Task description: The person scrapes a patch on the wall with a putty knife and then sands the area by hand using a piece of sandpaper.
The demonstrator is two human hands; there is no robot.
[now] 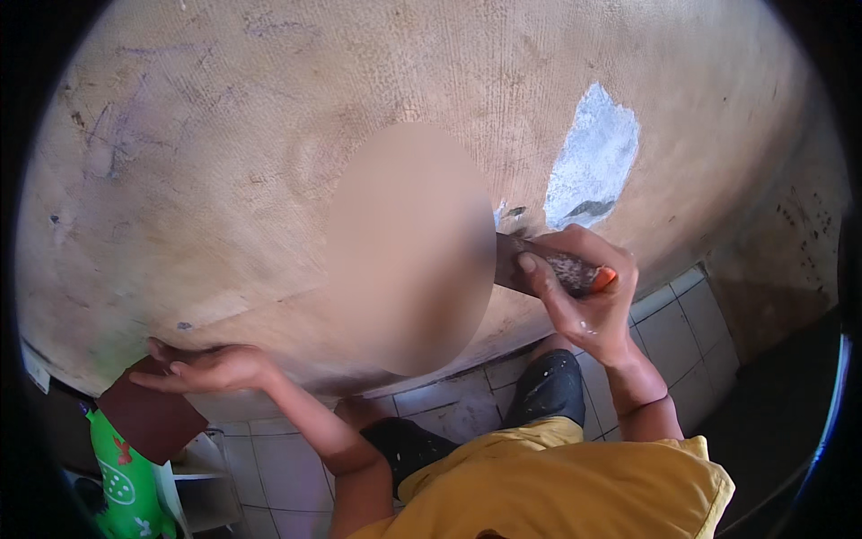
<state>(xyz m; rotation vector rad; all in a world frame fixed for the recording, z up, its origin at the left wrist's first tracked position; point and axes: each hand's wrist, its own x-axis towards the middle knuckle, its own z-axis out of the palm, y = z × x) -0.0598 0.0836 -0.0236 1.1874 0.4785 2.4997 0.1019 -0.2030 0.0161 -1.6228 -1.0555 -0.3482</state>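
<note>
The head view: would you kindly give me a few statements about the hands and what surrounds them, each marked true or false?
1. The right hand grips a dark flat-bladed tool. True.
2. The left hand is empty. False: it holds a reddish-brown sheet.
3. A pale patch shows on the wall near the right hand. True.
4. The tool and the sheet touch each other. False: they are well apart, in separate hands.
5. The person's shirt is yellow. True.
</note>
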